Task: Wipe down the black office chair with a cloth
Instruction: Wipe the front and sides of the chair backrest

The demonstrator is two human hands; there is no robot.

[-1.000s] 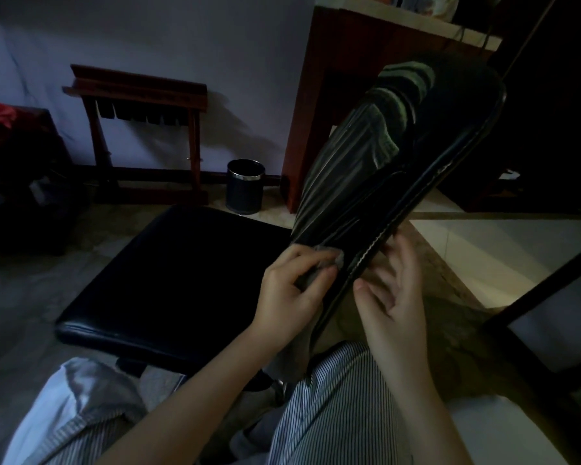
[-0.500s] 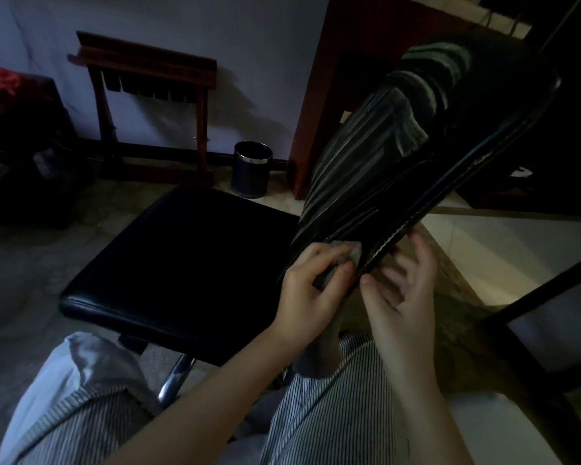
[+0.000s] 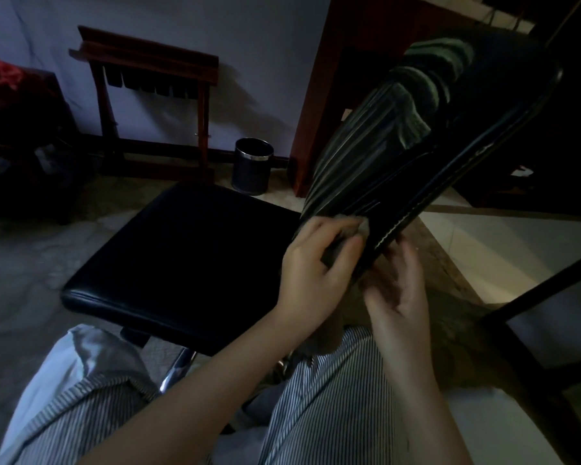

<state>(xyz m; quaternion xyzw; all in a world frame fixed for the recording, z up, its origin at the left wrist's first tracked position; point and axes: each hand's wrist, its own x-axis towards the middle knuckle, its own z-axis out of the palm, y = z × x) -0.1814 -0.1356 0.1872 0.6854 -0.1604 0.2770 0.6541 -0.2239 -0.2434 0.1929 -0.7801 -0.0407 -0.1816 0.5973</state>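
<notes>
Both bare forearms reaching forward from below, left hand (image 3: 316, 263) curled with fingers bent and thumb forward, clenched on a cloth (image 3: 356, 226), right hand (image 3: 399, 290) spread loosely, fingers splayed upward, slightly blurred

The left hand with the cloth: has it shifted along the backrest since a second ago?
Cannot tell: the left hand holds the cloth at the backrest's lower edge throughout; the camera moved.

Bare seat (image 3: 188, 263); striped garment (image 3: 359, 156) over backrest (image 3: 483, 129).
</notes>
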